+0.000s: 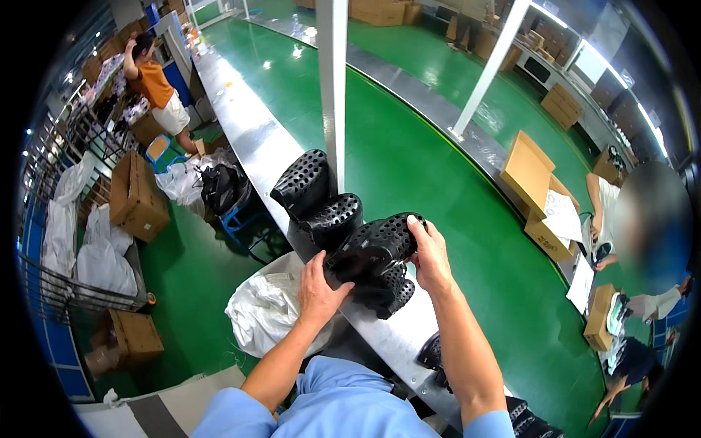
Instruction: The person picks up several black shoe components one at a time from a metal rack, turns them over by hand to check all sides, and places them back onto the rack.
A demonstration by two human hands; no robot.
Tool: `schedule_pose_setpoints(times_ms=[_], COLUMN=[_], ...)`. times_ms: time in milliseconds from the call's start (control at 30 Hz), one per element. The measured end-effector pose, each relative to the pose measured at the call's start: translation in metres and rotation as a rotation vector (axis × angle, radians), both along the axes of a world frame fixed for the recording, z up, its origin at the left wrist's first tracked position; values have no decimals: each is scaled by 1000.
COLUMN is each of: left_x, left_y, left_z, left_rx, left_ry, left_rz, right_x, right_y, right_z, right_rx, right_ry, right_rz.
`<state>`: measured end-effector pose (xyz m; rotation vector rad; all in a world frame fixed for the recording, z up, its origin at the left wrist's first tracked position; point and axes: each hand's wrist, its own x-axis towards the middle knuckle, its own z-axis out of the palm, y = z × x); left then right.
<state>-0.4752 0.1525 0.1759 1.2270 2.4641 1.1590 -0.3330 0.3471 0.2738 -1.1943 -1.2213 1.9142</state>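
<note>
A black perforated shoe (381, 237) is held above the metal table (255, 120), the left hand's (319, 292) grip closed on its left end, the right hand's (432, 255) on its right; other black shoes (336, 219) stand just beyond.

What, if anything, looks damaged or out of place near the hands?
Nothing stands out: I see no spill or damage. The black shoes have regular holes, which seem intended. The white sack beside the ledge is merely crumpled.
</note>
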Motion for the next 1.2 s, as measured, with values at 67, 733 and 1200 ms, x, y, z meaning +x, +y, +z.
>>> schedule_pose_setpoints(times_ms=[67, 733, 1200], left_x=[2, -16, -16], left_y=[3, 18, 13], left_z=[-3, -40, -44], left_rx=[0, 165, 94], left_ry=[-32, 12, -127], left_rz=[1, -101, -49], right_x=[-19, -18, 110], right_y=[-2, -68, -93], right_z=[-7, -3, -96], right_rx=[287, 1264, 481], right_ry=[-359, -512, -748], right_rz=[6, 345, -182])
